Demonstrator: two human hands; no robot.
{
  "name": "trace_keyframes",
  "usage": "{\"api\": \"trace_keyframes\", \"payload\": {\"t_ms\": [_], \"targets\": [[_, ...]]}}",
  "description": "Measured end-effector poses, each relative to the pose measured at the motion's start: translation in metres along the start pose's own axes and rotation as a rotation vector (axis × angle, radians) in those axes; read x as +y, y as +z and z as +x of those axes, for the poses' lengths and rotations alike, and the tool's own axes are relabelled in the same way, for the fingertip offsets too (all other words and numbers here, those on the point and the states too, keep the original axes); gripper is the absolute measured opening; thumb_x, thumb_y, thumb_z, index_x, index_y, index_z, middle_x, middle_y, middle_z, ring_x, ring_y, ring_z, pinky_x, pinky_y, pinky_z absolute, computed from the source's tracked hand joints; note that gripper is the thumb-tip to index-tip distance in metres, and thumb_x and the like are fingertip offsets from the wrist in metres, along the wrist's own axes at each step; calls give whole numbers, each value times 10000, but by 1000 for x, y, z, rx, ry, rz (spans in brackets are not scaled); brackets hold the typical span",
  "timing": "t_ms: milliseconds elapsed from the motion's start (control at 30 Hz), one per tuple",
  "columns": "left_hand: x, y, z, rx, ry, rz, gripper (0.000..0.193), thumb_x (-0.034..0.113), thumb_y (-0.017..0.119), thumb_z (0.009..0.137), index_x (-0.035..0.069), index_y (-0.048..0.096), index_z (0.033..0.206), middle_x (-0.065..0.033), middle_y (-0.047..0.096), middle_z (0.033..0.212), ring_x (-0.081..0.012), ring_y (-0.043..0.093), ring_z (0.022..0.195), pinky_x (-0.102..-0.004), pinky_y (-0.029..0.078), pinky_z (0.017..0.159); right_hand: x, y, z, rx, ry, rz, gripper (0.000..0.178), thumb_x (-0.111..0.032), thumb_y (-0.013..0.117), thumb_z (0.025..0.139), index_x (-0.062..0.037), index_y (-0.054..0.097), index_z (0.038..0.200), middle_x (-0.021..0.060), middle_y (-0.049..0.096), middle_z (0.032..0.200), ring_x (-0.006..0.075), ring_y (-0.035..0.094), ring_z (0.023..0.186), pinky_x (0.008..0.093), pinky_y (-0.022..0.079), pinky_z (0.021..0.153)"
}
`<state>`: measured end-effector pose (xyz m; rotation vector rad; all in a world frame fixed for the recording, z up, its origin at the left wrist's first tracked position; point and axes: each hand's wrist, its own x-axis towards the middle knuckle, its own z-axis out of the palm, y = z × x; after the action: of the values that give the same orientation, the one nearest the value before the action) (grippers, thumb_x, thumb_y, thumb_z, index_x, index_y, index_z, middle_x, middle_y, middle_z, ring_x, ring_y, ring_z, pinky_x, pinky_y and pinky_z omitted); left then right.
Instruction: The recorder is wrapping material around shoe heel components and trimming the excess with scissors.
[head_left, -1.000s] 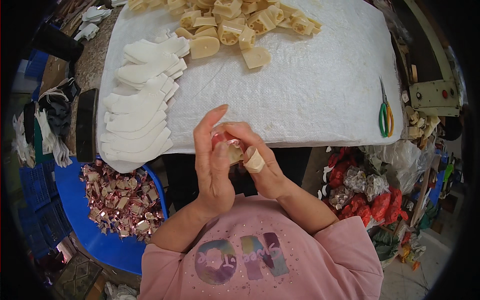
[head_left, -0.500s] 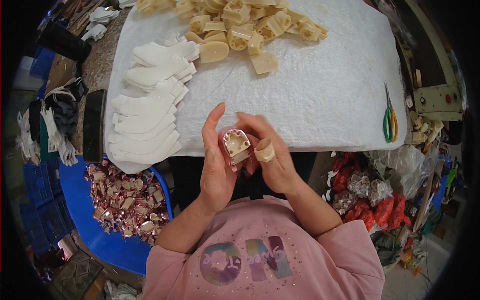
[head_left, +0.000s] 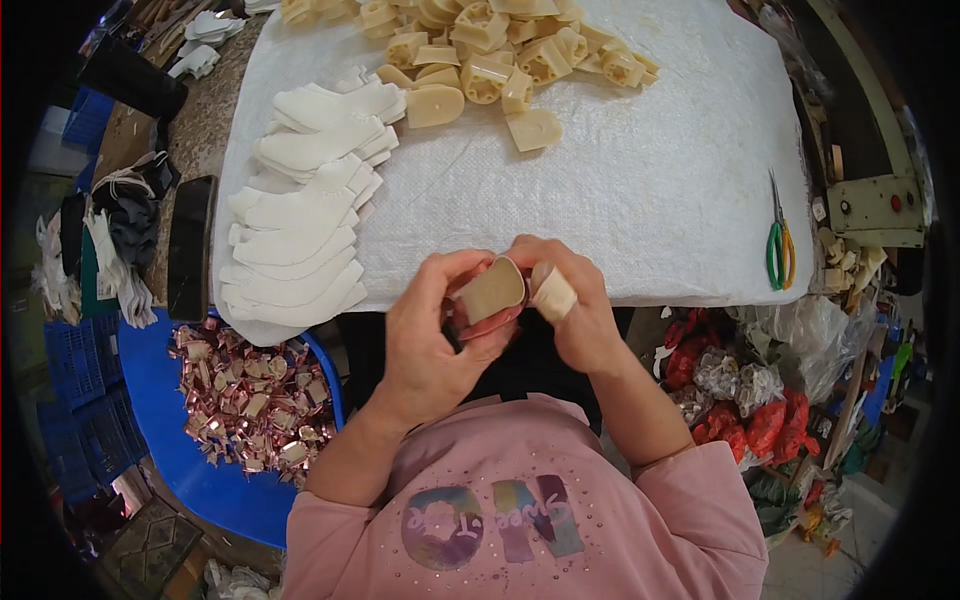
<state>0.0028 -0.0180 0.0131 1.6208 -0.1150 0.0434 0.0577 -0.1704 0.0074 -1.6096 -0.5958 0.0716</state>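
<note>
A shoe heel (head_left: 494, 290) covered in shiny pink material is between my hands, just in front of the table edge. Its flat beige face is turned up. My left hand (head_left: 425, 335) is closed round the heel's left side, thumb beneath it. My right hand (head_left: 585, 325) is curled against the other side, its fingertips partly hidden. A pale wrap (head_left: 552, 295) covers one finger of that hand. Farther up the table lies a heap of bare beige heels (head_left: 485, 75), with a single loose heel (head_left: 534, 130) at its near edge.
Cut white cover pieces (head_left: 300, 215) lie overlapping on the white woven sheet (head_left: 600, 210), at left. A phone (head_left: 192, 245) sits beside them. Scissors (head_left: 780, 240) lie at right. A blue tub (head_left: 240, 505) of pink-covered heels (head_left: 255, 400) stands lower left; red bags (head_left: 765, 425) are lower right.
The heel has been turned over: its hollow, holed face pointed up before, and now the flat face does. My left fingers have curled in round it, and both hands have shifted slightly right.
</note>
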Motion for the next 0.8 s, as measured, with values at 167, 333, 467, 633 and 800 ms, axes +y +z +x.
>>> {"api": "trace_keyframes", "payload": {"t_ms": [167, 333, 467, 633, 800], "targets": [[8, -9, 1, 8, 134, 288, 459, -33, 703, 693, 9, 512, 1108, -83, 543, 967, -140, 570, 830, -247, 486, 673, 10, -11, 10, -218, 487, 563, 177, -194, 524, 907, -25, 576, 894, 5, 563, 782, 75, 499, 676, 231, 420, 592], [13, -6, 4, 19, 256, 426, 474, -31, 724, 660, 23, 532, 1090, -77, 548, 842, -136, 561, 700, -235, 460, 558, 1, -11, 9, -214, 110, -3, 131, -139, 580, 804, -11, 548, 809, 103, 571, 670, 194, 577, 613, 301, 449, 561], [3, 1, 9, 110, 254, 348, 450, -7, 755, 642, 12, 521, 1025, -78, 548, 782, -133, 543, 609, -238, 446, 518, 5, 4, 1, -35, 189, -11, 130, -142, 562, 835, -12, 568, 844, 90, 599, 712, 185, 589, 648, 300, 452, 565], [3, 2, 8, 113, 344, 475, 457, 29, 785, 611, 1, 471, 942, -85, 543, 735, -149, 574, 613, -242, 469, 542, 14, -7, -8, -165, 419, 604, 174, -164, 502, 918, -42, 601, 993, 16, 602, 899, 95, 553, 810, 250, 451, 641], [-3, 16, 7, 276, 402, 511, 441, 67, 787, 586, -18, 507, 915, -107, 533, 714, -242, 584, 561, -308, 476, 502, 8, 9, -9, -35, 169, 243, 235, -196, 443, 953, -22, 571, 1045, 49, 607, 938, 113, 559, 816, 254, 457, 715]]}}
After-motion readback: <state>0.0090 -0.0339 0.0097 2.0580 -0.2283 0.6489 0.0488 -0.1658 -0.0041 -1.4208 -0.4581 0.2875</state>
